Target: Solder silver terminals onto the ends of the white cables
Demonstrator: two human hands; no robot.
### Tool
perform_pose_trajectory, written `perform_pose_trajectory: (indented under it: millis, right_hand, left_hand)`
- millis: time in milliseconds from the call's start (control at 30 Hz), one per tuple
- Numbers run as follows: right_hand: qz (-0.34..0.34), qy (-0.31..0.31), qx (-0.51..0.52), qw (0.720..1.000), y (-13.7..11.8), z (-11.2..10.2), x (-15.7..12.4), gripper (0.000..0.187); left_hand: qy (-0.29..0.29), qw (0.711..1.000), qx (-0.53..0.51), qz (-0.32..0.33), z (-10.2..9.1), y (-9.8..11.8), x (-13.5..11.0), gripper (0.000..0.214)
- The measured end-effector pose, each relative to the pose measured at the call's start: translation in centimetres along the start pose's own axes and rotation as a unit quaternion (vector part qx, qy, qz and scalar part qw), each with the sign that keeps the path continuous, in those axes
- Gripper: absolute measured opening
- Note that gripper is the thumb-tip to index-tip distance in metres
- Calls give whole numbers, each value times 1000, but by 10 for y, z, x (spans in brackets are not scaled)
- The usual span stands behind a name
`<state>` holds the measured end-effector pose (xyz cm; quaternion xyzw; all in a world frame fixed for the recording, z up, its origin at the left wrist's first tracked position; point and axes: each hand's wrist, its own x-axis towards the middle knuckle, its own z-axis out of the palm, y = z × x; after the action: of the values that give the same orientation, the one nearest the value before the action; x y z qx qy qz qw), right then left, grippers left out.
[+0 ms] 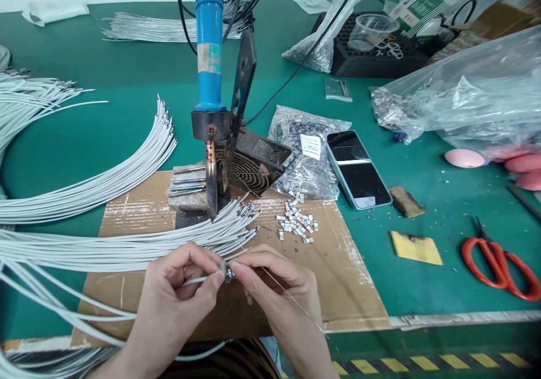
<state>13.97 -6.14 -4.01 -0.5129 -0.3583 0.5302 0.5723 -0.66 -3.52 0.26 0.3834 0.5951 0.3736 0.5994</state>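
Note:
My left hand (180, 291) is closed in a pinch on a white cable (194, 281), close to the cable's end. Thumb and forefinger of my right hand (281, 289) press on a small metal connector (229, 272) at that end, mostly hidden by the fingertips. A thin solder-like wire (291, 297) runs across my right hand. Just above the hands lies a bundle of white cables (139, 249) with exposed coloured ends. Beyond it a blue-handled soldering iron (210, 41) is mounted with its tip down. A pile of small metal connectors (298, 221) lies right of the cable ends.
A cardboard sheet (338, 289) covers the green table under my hands. Behind are a small fan (249, 165), a bag of parts (310, 148) and a phone (359, 170). Red-handled scissors (501, 261) and a yellow sponge (416, 248) lie right; more cable bundles (114, 176) lie left.

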Motion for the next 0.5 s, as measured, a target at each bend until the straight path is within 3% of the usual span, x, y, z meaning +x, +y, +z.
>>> perform_pose_trajectory:
  millis: [500]
  right_hand:
    - [-33, -22, -21, 999, 5, -3, 2, 16]
  left_hand:
    - [13, 1000, 9, -1, 2, 1, 2, 15]
